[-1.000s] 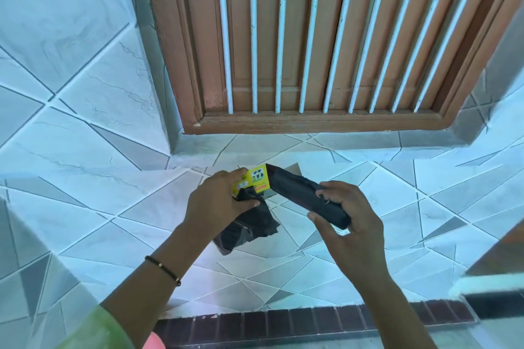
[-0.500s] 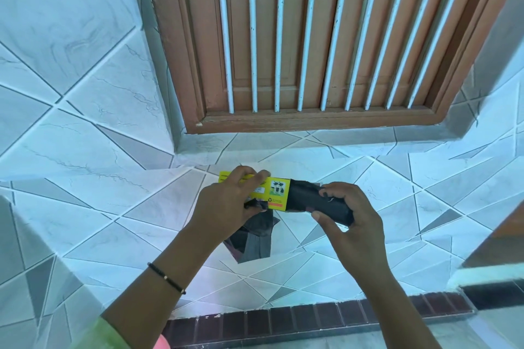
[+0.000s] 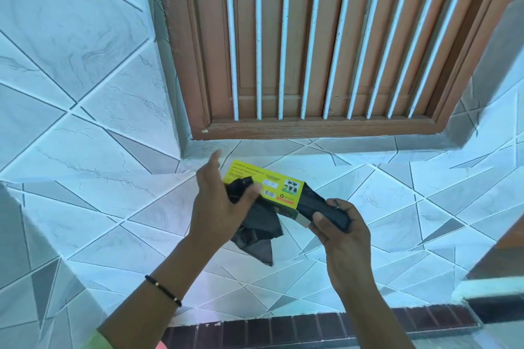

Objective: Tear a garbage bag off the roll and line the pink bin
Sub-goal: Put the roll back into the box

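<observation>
Right hand (image 3: 344,231) clamps the roll's (image 3: 323,208) black end; left hand (image 3: 218,201) pinches loose bag (image 3: 256,231) — index finger raised — clear of the window sill (image 3: 312,129).

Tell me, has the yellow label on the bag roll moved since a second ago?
Yes. The yellow label has unwrapped from the roll, opening flat up toward the wooden window frame.

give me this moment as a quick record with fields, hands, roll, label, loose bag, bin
left hand: pinching black bag film at the roll's left end, forefinger raised
right hand: gripping the roll's right end
roll: black, held in the air, tilted down to the right
label: yellow paper, unwrapped from the roll
loose bag: hangs crumpled under the roll
pink bin: not in view
</observation>
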`<state>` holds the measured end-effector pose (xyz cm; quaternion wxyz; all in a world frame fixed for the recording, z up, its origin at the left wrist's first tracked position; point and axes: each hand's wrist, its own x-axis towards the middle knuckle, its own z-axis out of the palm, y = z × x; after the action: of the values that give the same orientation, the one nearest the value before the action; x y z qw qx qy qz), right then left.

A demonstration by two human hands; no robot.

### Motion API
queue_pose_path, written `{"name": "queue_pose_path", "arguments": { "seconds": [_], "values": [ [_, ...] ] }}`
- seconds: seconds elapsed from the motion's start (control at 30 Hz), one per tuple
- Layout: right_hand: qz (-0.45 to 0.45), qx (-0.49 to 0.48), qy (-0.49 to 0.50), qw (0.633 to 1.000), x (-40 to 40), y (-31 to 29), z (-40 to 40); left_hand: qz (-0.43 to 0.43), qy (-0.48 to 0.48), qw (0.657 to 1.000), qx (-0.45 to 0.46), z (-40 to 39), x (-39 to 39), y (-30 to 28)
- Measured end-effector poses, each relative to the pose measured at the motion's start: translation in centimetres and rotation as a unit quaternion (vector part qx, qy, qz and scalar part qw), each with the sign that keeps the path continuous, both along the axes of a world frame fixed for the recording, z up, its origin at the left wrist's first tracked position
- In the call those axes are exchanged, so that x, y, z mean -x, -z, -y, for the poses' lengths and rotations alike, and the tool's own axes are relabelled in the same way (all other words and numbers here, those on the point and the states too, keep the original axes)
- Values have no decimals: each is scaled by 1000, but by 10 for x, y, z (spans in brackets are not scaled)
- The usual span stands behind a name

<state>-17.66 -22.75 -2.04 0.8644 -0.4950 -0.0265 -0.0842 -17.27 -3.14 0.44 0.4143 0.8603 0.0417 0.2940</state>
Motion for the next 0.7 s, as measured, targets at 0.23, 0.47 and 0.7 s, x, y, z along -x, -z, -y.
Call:
{"name": "queue_pose_path", "arguments": {
  "seconds": [0.23, 0.47, 0.7],
  "values": [
    [-31, 33, -41, 998, 0, 0, -8, -128, 111, 919, 355, -19, -6, 11],
    [-70, 75, 37, 994, 3, 7, -15, -95, 83, 886, 445, -10, 3, 33],
    [18, 277, -5, 961, 2, 13, -14, -98, 68, 857, 500, -2, 5, 44]
  ]
}}
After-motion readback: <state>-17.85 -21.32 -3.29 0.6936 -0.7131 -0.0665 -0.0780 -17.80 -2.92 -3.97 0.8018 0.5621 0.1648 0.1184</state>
